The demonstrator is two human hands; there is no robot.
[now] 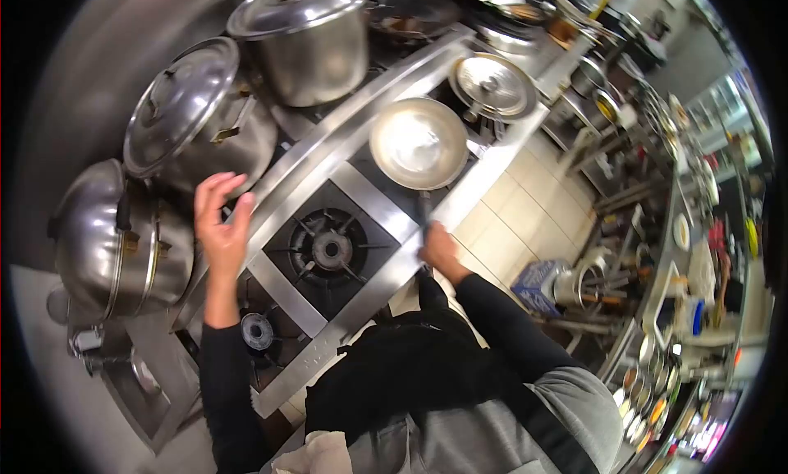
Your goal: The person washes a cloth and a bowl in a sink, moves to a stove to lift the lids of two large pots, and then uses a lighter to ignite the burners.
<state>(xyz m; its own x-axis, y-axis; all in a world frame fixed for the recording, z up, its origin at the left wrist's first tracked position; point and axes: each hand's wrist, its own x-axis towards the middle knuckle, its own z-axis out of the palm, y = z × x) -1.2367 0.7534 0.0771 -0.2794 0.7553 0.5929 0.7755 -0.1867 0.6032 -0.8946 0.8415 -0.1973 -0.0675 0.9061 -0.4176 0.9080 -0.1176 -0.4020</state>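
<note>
A light metal frying pan (419,143) rests over a burner on the steel stove (373,207). Its dark handle points toward me, and my right hand (442,248) is closed around the end of it. My left hand (222,215) is raised near the stove's back rail, beside the large pots, with its fingers apart and nothing in them. Between my two hands lies a bare burner (332,249), and a smaller burner (257,331) sits below my left wrist. Just beyond the frying pan is a round metal lid or covered pan (492,87) with its handle toward the front edge.
Lidded steel pots (316,59) line the back of the stove, with a dark wok (410,18) beside them. Tiled floor (525,199) runs along the stove's front. A blue box (539,287) stands by shelves on the right, near a metal container (574,287).
</note>
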